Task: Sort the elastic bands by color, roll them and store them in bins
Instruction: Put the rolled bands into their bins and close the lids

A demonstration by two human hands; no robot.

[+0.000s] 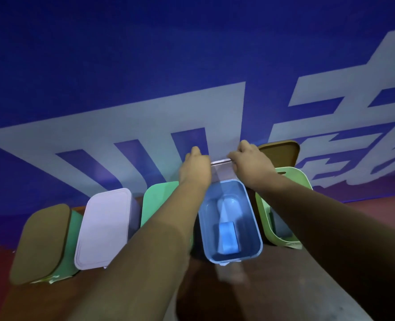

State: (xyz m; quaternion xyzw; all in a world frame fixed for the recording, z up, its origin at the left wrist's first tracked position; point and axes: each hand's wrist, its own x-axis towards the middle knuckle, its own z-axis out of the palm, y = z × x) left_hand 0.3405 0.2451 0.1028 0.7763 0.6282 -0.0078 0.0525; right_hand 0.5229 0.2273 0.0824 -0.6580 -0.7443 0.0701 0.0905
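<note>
Both arms are stretched way out in front, almost straight, reaching over the row of bins toward the blue wall [122, 66] with the big pale lettering. The left hand [195, 167] and right hand [249, 163] are side by side, backs facing the camera, fingers curled down. Each one pinches an end of a pale elastic band [220, 164], which is pulled flat between them, with some of it hanging down toward the far end of the blue bin [247, 214]. It's blurry, so I can't tell exactly how the fingers sit on it.

The blue bin is open and directly under the hands. Inside it there's a blue rolled band [226, 237] lying at the near end, plus something pale [224, 205] further back that I can't make out.

The right forearm crosses over an open light green bin [270, 228], just right of the blue one. A brown lid [279, 150] is propped upright behind the right hand.

The left forearm passes over a bin with a green lid [159, 200]. Left of that is a bin with a lavender lid [103, 228], then a green bin with a brown lid [41, 242].

They all sit on a reddish-brown tabletop [284, 286]. There's a pale blurry streak [231, 272] just in front of the blue bin, no idea what it is.
</note>
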